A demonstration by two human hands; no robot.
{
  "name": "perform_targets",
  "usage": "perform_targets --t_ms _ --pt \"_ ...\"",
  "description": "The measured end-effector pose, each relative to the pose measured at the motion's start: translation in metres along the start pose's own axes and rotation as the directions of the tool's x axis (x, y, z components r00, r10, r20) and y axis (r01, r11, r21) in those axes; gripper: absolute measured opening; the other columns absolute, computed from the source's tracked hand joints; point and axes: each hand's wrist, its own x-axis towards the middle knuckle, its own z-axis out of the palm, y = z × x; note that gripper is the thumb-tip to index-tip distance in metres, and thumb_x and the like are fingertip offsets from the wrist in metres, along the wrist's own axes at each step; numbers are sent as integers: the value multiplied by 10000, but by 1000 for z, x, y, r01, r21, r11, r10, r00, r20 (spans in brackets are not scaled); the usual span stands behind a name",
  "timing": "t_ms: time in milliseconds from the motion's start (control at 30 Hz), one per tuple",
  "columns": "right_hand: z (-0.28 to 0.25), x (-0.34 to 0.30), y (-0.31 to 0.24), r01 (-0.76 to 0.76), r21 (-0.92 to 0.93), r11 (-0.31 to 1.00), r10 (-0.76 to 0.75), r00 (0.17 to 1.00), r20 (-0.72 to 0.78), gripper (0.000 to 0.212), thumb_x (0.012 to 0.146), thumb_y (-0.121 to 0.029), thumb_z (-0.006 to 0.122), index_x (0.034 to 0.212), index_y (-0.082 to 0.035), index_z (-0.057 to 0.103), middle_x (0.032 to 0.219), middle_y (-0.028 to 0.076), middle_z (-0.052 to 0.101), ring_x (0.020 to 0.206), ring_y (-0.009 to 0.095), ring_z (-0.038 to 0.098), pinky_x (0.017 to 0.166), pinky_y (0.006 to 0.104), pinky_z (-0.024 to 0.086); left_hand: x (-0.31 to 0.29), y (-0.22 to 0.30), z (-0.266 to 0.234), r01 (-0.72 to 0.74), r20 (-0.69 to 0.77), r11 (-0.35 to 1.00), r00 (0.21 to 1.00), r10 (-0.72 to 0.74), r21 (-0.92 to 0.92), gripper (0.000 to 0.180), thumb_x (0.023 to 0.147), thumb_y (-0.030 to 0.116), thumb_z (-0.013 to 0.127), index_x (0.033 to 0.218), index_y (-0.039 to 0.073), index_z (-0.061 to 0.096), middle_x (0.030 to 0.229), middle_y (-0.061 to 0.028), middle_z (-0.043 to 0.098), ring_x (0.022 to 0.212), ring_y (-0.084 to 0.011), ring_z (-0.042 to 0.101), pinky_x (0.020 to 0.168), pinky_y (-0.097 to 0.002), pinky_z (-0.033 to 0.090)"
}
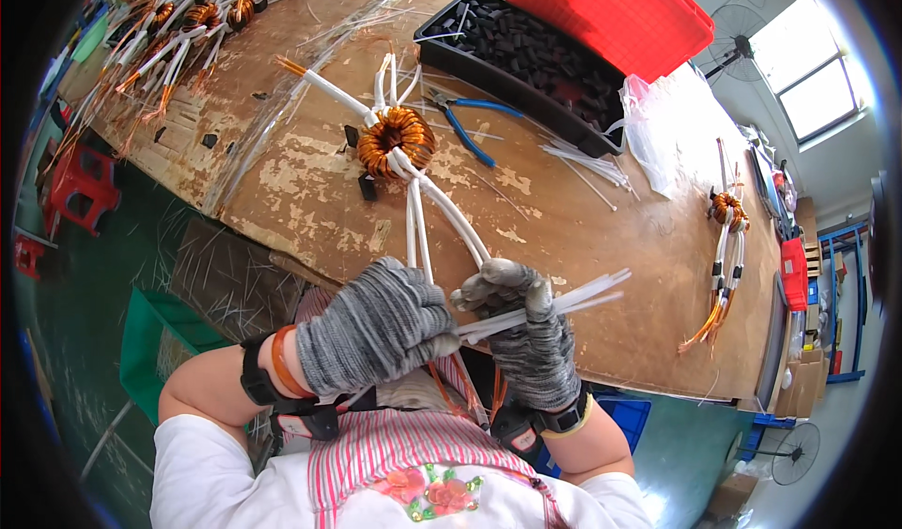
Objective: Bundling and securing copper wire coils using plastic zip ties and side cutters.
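Tabletop of worn brown wood supports the work. Your grey-gloved left hand and grey-gloved right hand are curled closed, both holding. Beyond them rests the copper-wound ring coil: draw its gripped white-sleeved leads straight; level the pinched thin white plastic strips.

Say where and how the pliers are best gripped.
Probably by the blue handles, from the near right: they splay apart that way, on the table, while the jaws point away left and the black bin crowds the far side.
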Motion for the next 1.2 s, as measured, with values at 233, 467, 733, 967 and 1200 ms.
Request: perform_targets --t_ms 233,467,733,967,1200 --pt "-17 -3 -7 -131 -296 946 144 989 24 569 934 -497 572 1229 -11 546 1059 98 652 989 162 633 817 278 522 -7 -2 -7 59 -106 996 993 -52 64 231 790 289 720 906 93 683 829 -38 631 775 -241 592 704 -381 420" --pt "-17 1 -10 -7 -490 872 31 999 40 482 945 -506 545 972 -29 606 730 24 566 688 110 571 611 240 492 -10 -5 -2 -25 -179 991 984 1 -132 214 781 258 750 944 129 702 866 -30 643 823 -239 590 751 -387 417" --pt "-23 -1 -7 -14 -244 970 35 996 82 390 993 -386 518 965 -6 600 776 26 586 708 121 574 672 259 475 -14 0 -5 73 -301 997 951 -71 -2 199 749 201 777 898 98 694 841 -48 652 808 -239 618 744 -373 456" --pt "-40 0 -12 -192 -272 943 163 979 -125 300 976 -344 579 990 -48 622 759 -7 570 640 47 495 553 190 402 -16 4 0 139 -50 990 989 -138 18 336 758 385 741 946 110 695 934 -48 661 978 -266 598 909 -415 411" --pt "-35 8 24 -22 -723 690 -87 990 -113 177 996 -193 537 1106 -90 632 781 -44 593 704 33 499 609 195 394 -29 -3 40 147 -70 834 989 -130 531 309 721 361 694 870 90 689 960 -76 553 1024 -271 538 1000 -448 357"
